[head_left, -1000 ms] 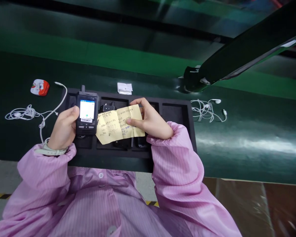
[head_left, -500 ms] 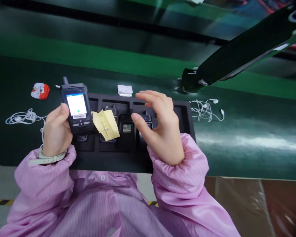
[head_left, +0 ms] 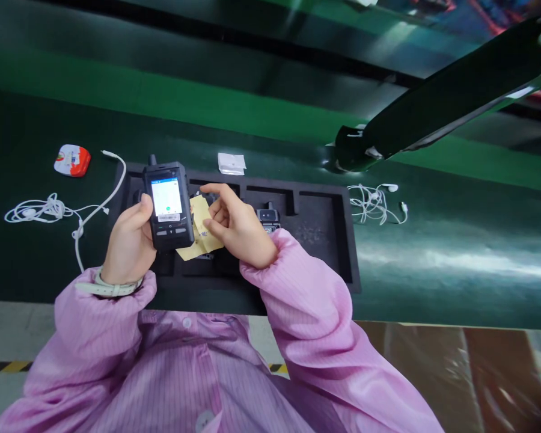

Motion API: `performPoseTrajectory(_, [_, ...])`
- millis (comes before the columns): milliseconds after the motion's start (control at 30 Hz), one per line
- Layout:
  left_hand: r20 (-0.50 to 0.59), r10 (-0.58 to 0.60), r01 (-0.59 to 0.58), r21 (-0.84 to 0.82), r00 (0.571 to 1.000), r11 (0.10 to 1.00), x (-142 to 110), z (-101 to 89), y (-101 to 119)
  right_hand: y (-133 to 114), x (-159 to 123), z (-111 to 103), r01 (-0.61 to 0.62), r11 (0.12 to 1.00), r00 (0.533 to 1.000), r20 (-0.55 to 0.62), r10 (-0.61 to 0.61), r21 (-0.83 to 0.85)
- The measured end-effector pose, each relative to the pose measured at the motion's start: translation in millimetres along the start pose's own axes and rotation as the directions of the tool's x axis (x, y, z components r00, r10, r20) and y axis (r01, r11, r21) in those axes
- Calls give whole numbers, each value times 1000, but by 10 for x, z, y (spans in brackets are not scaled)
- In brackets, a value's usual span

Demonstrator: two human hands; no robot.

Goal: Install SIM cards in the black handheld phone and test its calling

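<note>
My left hand (head_left: 128, 240) is shut around a black rugged handheld radio phone (head_left: 168, 204), its lit screen facing me. My right hand (head_left: 234, 225) is over the black foam tray and pinches a folded yellow paper note (head_left: 199, 225) with its fingers. The note lies partly beneath the phone's lower edge. A small black device (head_left: 267, 215) sits in a tray slot just beyond my right fingers. My hands and the note hide the tray's middle slots.
The black foam tray's right wall (head_left: 347, 240) borders a dark green mat. White wired earphones lie left (head_left: 49, 210) and right (head_left: 374, 204) of the tray. A red-and-white packet (head_left: 72, 160) and a small white paper packet (head_left: 231, 163) lie beyond it. A black arm (head_left: 433, 102) crosses overhead.
The folded note has gone from the tray's surface into my right hand's fingers. The phone has moved right, over the tray, and its screen display has changed.
</note>
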State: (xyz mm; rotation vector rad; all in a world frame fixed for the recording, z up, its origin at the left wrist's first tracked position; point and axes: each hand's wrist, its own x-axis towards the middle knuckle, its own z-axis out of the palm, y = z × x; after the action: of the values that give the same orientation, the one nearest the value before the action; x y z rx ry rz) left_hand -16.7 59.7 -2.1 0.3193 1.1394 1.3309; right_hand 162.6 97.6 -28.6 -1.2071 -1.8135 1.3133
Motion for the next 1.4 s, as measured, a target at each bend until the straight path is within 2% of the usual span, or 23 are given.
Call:
performPoseTrajectory(133, [37, 54, -54, -1, 998, 999, 79, -89, -69, -7, -80, -223, 17, 1000, 997, -76, -18, -14])
performPoseTrajectory(267, [46, 55, -56, 22, 997, 998, 116, -144, -98, 89, -107, -409, 55, 970, 969, -223, -109, -239])
performPoseTrajectory(333, [23, 34, -35, 24, 999, 999, 126, -140, -104, 137, -108, -436, 46, 944, 963, -237, -129, -327])
performPoseTrajectory(467, [-19, 6, -6, 14, 1000, 1000, 135, -118, -102, 155, -131, -364, 10, 872, 969, -210, -129, -490])
performPoseTrajectory(633, [3, -51, 51, -7, 999, 999, 110, -100, -45, 79, -194, -218, -69, 685, 960, -234, -151, -725])
performPoseTrajectory(767, [4, -60, 60, -7, 998, 998, 69, -74, 45, 52, -222, -169, 9, 621, 943, -200, -266, -784])
performPoseTrajectory(933, [21, 67, -68, 31, 998, 997, 46, -32, 129, -11, -267, -144, 140, 588, 878, -175, -446, -797])
performPoseTrajectory(1033, [-10, 117, -117, 50, 993, 992, 49, 1, 138, -97, -311, -143, 224, 617, 813, -204, -545, -754])
performPoseTrajectory(1100, [-36, 144, -141, 60, 989, 988, 45, 18, 121, -163, -341, -142, 315, 668, 766, -235, -598, -674])
performPoseTrajectory(1167, [-34, 186, -183, 71, 982, 981, 21, 27, 87, -224, -367, -121, 410, 749, 739, -293, -607, -520])
performPoseTrajectory(1200, [-24, 212, -210, 73, 977, 975, -1, 29, 65, -249, -377, -98, 452, 791, 739, -323, -591, -412])
performPoseTrajectory(1233, [-7, 237, -236, 71, 971, 969, -30, 32, 40, -269, -387, -65, 483, 825, 752, -344, -562, -292])
performPoseTrajectory(1300, [33, 268, -269, 54, 963, 962, -105, 46, -15, -296, -403, 23, 496, 866, 807, -337, -485, -61])
performPoseTrajectory(1400, [66, 302, -304, 34, 951, 952, -240, 92, -93, -308, -423, 170, 423, 884, 895, -242, -374, 199])
